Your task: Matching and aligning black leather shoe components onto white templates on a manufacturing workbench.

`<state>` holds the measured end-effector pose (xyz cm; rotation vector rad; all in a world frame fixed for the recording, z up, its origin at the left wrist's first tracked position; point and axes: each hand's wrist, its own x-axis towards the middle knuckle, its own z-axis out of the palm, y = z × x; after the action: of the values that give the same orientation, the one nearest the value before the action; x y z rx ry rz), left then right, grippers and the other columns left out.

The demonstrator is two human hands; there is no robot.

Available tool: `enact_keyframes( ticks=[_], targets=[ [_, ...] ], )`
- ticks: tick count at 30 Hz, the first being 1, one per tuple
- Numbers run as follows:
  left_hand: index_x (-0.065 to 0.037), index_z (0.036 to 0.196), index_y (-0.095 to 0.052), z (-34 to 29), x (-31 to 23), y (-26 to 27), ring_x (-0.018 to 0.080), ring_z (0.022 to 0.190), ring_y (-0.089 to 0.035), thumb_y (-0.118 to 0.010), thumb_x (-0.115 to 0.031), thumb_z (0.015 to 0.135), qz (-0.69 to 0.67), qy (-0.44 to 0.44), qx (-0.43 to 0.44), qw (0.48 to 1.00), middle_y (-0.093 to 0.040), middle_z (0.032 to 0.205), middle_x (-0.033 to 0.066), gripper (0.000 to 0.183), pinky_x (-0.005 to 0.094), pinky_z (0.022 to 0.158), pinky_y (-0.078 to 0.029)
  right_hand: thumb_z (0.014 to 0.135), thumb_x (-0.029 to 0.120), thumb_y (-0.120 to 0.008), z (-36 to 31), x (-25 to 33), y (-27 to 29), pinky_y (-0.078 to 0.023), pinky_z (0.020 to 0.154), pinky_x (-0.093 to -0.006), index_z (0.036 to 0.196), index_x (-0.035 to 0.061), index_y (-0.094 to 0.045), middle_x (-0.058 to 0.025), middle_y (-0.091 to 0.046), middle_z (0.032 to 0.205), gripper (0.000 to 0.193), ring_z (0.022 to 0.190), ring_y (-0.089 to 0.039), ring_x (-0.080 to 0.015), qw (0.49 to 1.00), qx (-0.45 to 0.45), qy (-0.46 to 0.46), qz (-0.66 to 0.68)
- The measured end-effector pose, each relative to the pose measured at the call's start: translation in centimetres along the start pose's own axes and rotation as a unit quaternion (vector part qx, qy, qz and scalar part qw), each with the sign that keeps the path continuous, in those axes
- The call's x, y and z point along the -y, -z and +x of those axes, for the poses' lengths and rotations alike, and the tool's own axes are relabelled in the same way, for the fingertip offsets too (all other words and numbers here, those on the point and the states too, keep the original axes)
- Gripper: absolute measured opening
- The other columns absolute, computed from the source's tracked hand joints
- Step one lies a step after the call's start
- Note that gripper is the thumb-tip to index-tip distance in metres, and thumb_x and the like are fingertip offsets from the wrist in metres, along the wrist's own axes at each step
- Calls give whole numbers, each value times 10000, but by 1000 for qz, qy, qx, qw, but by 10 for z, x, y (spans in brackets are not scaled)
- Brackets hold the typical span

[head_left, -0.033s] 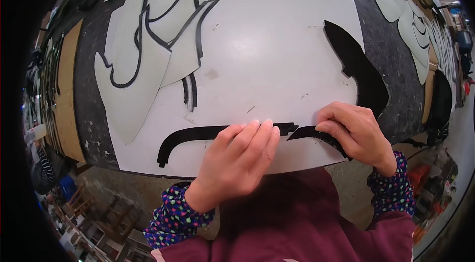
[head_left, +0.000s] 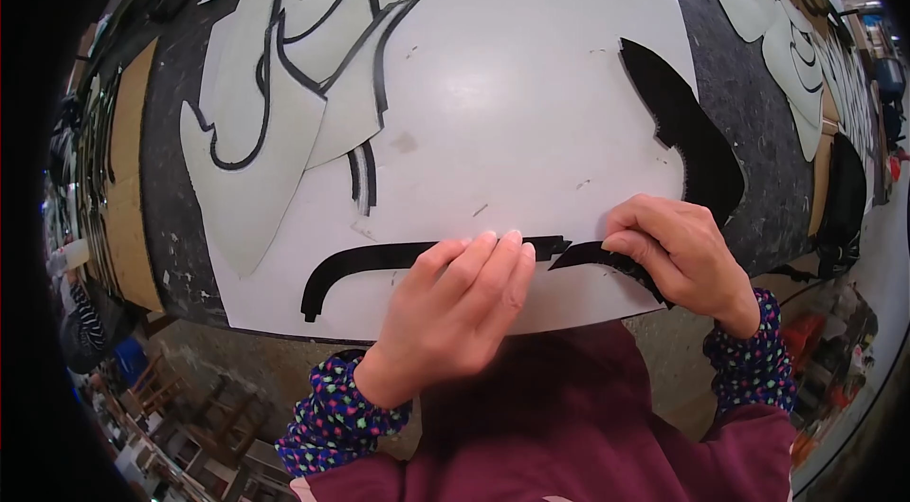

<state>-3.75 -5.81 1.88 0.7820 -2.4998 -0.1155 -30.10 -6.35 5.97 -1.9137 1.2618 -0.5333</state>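
Near the close edge of a white sheet, the left hand, fingers together and grip hidden, covers a long black strip while the right hand pinches a shorter black strip to its right; a slipping finger could misalign their ends.

- We had a broad lane across the middle of the white sheet, between the pale pieces and the wide black piece.
- A small striped piece jutted into that lane, just beside the pale pieces.
- Lower down, we found the left hand lying across the long strip, blocking that stretch.
- The right hand, over the short strip, barred the way below the wide black piece.
- Between both hands we had a narrower gap, with two strip ends in it.
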Motion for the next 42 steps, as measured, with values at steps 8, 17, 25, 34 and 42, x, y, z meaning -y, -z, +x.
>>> enact_keyframes(
  ticks=[8,17,25,34,42],
  targets=[
    [30,1117,-709,1,0,1,251,1036,-649,-629,-43,856,-7,1,6,1000,-686,1151,149,282,369,868,-527,946,126,-655,5,1,-3,-514,615,-365,904,43,-617,-98,-643,746,100,688,-655,-308,999,-1,-20,-35],
    [-14,1087,-753,4,-3,3,219,996,-670,-692,-12,827,-9,26,4,1000,-716,1114,102,266,345,817,-551,952,138,-653,7,4,-3,-508,596,-368,901,47,-604,-108,-637,729,116,671,-654,-310,998,7,-48,-43],
    [29,1120,-711,2,0,2,249,1035,-657,-619,-35,865,-7,1,5,1000,-689,1147,149,278,371,865,-533,963,153,-638,8,2,-3,-491,574,-379,905,58,-596,-99,-632,702,119,667,-651,-297,998,12,-38,-56],
    [18,1110,-720,3,-1,3,239,1025,-665,-620,-23,858,-9,10,10,1000,-698,1136,137,274,364,861,-535,969,167,-635,6,2,-4,-489,571,-385,906,62,-583,-98,-627,688,133,663,-649,-302,997,8,-37,-62],
    [11,1107,-718,1,1,1,235,1018,-659,-631,-25,855,4,2,-4,1000,-695,1127,126,268,358,841,-537,950,133,-652,6,2,1,-493,597,-363,906,41,-612,-107,-633,719,110,668,-645,-299,997,27,-42,-55]
  ],
)
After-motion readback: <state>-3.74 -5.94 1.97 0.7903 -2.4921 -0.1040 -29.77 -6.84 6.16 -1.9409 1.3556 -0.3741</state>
